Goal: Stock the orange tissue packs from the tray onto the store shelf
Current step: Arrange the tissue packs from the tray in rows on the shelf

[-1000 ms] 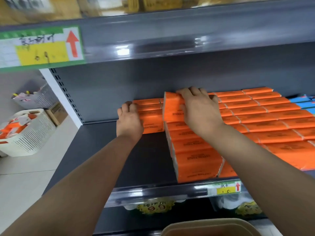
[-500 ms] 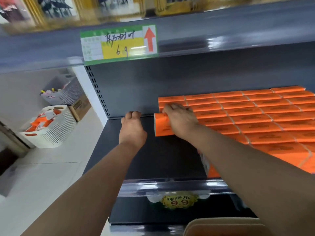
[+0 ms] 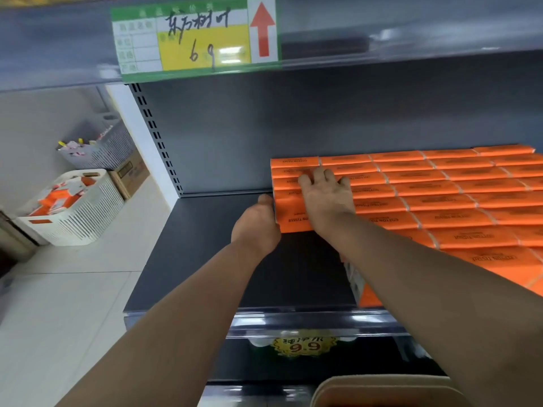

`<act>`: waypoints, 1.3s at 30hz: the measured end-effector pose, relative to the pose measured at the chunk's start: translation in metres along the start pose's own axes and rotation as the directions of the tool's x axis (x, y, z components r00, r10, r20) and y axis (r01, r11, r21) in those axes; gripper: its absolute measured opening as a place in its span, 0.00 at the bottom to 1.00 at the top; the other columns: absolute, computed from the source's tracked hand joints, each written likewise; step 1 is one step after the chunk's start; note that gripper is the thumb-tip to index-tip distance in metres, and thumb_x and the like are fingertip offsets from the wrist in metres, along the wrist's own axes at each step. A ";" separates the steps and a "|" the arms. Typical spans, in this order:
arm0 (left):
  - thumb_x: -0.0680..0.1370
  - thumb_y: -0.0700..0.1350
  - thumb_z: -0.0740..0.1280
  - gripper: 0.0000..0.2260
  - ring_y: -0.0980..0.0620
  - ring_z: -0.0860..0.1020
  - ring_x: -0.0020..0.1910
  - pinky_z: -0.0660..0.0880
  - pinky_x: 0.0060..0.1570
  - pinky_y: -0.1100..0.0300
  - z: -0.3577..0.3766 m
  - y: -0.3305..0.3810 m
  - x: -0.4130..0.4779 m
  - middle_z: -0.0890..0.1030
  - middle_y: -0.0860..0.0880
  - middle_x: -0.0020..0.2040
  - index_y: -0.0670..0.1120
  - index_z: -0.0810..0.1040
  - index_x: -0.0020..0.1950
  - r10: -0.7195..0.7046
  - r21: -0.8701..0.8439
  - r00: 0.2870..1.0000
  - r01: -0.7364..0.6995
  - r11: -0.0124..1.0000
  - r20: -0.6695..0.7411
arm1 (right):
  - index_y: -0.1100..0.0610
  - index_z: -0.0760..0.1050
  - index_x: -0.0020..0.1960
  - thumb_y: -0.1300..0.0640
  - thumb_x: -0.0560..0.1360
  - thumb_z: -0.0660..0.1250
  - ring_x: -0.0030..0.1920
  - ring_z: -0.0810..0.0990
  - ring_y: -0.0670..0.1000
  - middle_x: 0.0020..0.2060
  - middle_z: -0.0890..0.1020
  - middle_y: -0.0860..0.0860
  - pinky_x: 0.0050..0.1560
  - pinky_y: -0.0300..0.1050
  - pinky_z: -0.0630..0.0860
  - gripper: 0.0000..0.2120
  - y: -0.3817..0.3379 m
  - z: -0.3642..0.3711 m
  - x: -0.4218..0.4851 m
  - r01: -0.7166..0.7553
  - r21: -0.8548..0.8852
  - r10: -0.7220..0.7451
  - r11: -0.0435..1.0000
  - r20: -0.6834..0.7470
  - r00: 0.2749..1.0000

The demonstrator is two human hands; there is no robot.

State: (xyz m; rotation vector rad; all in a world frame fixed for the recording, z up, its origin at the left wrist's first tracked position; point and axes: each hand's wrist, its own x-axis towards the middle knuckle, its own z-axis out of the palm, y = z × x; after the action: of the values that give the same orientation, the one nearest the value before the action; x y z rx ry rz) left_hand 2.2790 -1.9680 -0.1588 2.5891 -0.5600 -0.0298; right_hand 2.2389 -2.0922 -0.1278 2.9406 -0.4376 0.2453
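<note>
Orange film, smooth and I think slippery, covers the orange tissue packs (image 3: 426,201). They sit in tight rows on the right part of the shelf (image 3: 220,259), from the back panel (image 3: 293,118) nearly to the front lip. The end column (image 3: 289,201) at the left has nothing beside it except my left hand (image 3: 255,227).

This is the first danger, in my judgement. When I take this hand away, the packs there may lean or slide onto the bare dark board, because only the pressure holds them. The second danger is the opposite one: if I push too hard from the side, the soft packs may buckle upward. The third is my right forearm, which passes just above the front packs. A careless pull back could drag one over the lip.

My left hand is set against the side of the end column. Its fingers are hidden behind the hand, so I cannot tell if they are straight or curled. My right hand (image 3: 326,195) lies flat on top of the same column, with the fingers straight and a little spread, gripping nothing and only pressing down. Both arms are stretched far forward. The tray (image 3: 382,389) shows only its rim at the bottom, and what is in it I cannot see.
</note>
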 end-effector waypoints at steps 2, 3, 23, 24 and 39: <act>0.77 0.39 0.63 0.14 0.47 0.79 0.50 0.77 0.44 0.53 -0.002 0.001 -0.005 0.80 0.47 0.52 0.44 0.68 0.62 0.006 0.015 1.000 -0.005 1.000 -0.024 | 0.55 0.59 0.71 0.65 0.69 0.69 0.67 0.65 0.59 0.66 0.66 0.59 0.64 0.56 0.65 0.35 0.003 -0.004 -0.004 -0.001 0.002 0.001 1.000 0.015 1.000; 0.77 0.39 0.63 0.15 0.46 0.79 0.52 0.76 0.45 0.52 -0.004 0.002 -0.010 0.80 0.47 0.53 0.43 0.67 0.63 0.003 0.019 0.999 -0.003 1.000 -0.037 | 0.55 0.59 0.71 0.66 0.68 0.69 0.68 0.64 0.59 0.66 0.66 0.59 0.64 0.56 0.65 0.35 0.006 -0.008 -0.007 0.005 0.006 -0.006 1.000 0.016 1.000; 0.77 0.40 0.63 0.16 0.48 0.79 0.54 0.77 0.51 0.51 0.093 0.060 -0.230 0.79 0.48 0.57 0.46 0.71 0.64 0.303 -0.087 0.952 -0.297 0.951 0.052 | 0.55 0.77 0.55 0.59 0.64 0.76 0.48 0.78 0.58 0.47 0.79 0.53 0.44 0.52 0.74 0.20 0.087 0.071 -0.309 0.087 0.118 -0.067 0.989 -0.161 0.985; 0.77 0.40 0.63 0.16 0.48 0.79 0.54 0.77 0.51 0.51 0.108 0.058 -0.241 0.79 0.48 0.57 0.46 0.71 0.64 0.287 -0.080 0.953 -0.280 0.957 0.094 | 0.55 0.77 0.55 0.60 0.64 0.76 0.49 0.78 0.58 0.47 0.79 0.53 0.44 0.53 0.74 0.21 0.092 0.085 -0.324 0.066 0.125 -0.054 0.990 -0.092 0.994; 0.77 0.48 0.63 0.11 0.46 0.79 0.54 0.75 0.53 0.56 0.263 0.025 -0.293 0.80 0.48 0.54 0.49 0.72 0.59 -0.025 0.089 0.758 -0.043 0.995 0.652 | 0.53 0.64 0.68 0.62 0.79 0.52 0.66 0.68 0.55 0.66 0.69 0.53 0.61 0.51 0.67 0.18 0.124 0.250 -0.403 -0.174 0.124 0.061 0.977 0.618 0.784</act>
State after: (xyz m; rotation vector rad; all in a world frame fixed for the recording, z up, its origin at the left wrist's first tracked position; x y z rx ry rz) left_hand 1.9695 -1.9929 -0.4021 2.6296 -0.8282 -0.9653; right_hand 1.8555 -2.1434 -0.4293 3.1066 -0.7116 -0.7280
